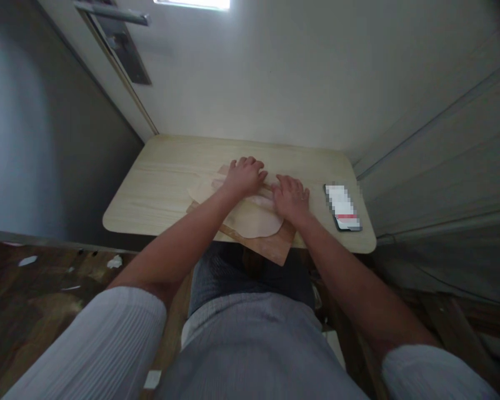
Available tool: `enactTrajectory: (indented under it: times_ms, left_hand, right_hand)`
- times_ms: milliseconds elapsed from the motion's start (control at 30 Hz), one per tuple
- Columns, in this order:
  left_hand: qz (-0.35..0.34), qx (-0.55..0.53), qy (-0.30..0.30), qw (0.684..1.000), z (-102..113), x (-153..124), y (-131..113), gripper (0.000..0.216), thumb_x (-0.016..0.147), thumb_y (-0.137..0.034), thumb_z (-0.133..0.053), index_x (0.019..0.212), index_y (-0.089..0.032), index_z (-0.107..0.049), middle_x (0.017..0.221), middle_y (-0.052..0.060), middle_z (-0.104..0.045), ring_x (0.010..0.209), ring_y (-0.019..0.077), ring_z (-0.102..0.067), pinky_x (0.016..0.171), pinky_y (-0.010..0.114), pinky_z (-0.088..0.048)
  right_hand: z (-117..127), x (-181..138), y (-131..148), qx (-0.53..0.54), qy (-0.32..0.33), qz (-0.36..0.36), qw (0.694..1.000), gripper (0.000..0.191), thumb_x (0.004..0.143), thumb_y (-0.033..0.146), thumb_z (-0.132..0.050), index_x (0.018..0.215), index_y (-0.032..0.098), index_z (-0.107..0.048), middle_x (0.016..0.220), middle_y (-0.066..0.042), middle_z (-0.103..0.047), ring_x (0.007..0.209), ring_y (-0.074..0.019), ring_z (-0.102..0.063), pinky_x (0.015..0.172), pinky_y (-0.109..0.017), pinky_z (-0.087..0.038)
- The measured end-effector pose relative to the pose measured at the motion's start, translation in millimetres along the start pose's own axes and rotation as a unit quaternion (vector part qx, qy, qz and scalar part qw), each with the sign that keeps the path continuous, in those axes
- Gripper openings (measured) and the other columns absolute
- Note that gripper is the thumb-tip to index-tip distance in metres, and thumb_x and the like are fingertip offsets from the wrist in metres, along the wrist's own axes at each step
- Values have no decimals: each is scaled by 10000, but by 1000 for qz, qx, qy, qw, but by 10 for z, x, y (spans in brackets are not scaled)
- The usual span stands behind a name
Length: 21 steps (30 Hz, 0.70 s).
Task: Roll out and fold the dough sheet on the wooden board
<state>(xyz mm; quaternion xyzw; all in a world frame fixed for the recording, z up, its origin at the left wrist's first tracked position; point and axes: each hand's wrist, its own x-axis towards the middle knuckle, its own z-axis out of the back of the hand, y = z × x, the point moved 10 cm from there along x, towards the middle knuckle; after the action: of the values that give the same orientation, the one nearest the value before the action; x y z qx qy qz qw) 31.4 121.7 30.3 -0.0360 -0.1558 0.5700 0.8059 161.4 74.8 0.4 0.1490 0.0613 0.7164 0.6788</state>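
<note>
The pale, wood-grained table with rounded corners (162, 183) carries a flat, brown, square-cornered sheet (273, 250), one corner overhanging the near edge. On it, midway along that edge, spreads a thin, pale, rounded dough-like piece (254, 221), probably light, soft and easily torn, best lifted flat by its near rim. The left hand (246, 175) and right hand (290, 196) lie palm down over its far part, fingers bent; whether they grip anything, I cannot tell

Probably a room at home; door (275, 105) with lever handle (116, 13), small table (175, 161), wood-look floor (33, 311) (scraps (115, 261) about)
</note>
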Motion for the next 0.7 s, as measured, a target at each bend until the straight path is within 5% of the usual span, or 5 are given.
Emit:
enactTrajectory:
  times_ms: [700]
  left_hand:
    - [-29, -15, 6, 999, -4, -302, -72, 404, 1036, -391, -364, 1329, -241, -598, 1350, 121, -588, 1274, 321, -466, 1102, 549, -272]
  right_hand:
    - [-9, -210, 98, -31, -7, 26, 999, 566, 1056, 470, -223, 1500, 206, -454, 1539, -128, -461, 1405, -336, -368, 1153, -576, -207]
